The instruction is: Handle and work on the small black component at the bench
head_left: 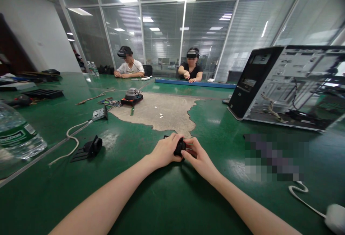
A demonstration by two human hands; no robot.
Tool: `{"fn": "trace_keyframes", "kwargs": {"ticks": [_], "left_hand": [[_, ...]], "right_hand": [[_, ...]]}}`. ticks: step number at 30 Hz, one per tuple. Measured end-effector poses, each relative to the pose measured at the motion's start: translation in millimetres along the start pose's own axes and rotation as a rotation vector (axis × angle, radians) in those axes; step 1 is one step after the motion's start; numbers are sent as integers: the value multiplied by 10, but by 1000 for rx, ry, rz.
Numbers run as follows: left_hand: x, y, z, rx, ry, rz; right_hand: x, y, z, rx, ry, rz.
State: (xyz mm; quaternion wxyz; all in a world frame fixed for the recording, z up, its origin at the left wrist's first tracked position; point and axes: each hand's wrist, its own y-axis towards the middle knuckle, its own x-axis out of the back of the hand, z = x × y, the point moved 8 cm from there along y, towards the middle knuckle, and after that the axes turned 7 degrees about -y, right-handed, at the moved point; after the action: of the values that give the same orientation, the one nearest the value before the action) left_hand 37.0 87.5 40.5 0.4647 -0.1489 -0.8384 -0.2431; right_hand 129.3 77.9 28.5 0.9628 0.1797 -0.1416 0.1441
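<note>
Over the green table (159, 206), in the middle of the head view, both hands meet around a small black part (179, 148), perhaps plastic. My left hand (168, 150) wraps over it from the left, its fingers covering much of the part. From the other side, my right hand (195, 152) grips its right edge with thumb and fingers. A dark corner shows just behind my left hand. What exactly the part is stays hidden by the fingers. To the left lies another black plastic piece (93, 148) with a round end and thin prongs.
An open computer case (285, 87) stands at the right, near a pixelated object and a white plug (335, 218). At the left are a water bottle (20, 134), a white cable (74, 134) and a metal bracket (99, 113). A domed cooler (132, 96) sits farther back. Two people sit opposite.
</note>
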Motion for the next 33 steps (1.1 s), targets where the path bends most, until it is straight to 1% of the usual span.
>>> {"fn": "trace_keyframes", "kwargs": {"ticks": [3, 7, 11, 13, 17, 21, 24, 28, 33], "left_hand": [[10, -3, -12, -9, -6, -15], [-4, -6, -7, -4, -8, -7], [-5, -9, 2, 5, 18, -2], [-4, -11, -1, 0, 23, 3], [4, -10, -12, -16, 13, -11], [-7, -3, -6, -25, 27, -23], [-14, -2, 5, -24, 34, -24], [-7, -8, -4, -35, 33, -18], [-2, -6, -3, -29, 40, -24]], "right_hand": [[14, 2, -9, 3, 19, -24], [19, 26, -47, -28, 7, -33], [-2, 25, -38, -48, -9, -1], [-10, 12, -9, -20, -6, 9], [26, -3, 25, 38, -12, -39], [34, 16, -18, -12, -2, -45], [16, 25, -32, -47, 8, -18], [-17, 5, -6, -36, 37, 30], [3, 2, -39, -46, 42, -3]]}}
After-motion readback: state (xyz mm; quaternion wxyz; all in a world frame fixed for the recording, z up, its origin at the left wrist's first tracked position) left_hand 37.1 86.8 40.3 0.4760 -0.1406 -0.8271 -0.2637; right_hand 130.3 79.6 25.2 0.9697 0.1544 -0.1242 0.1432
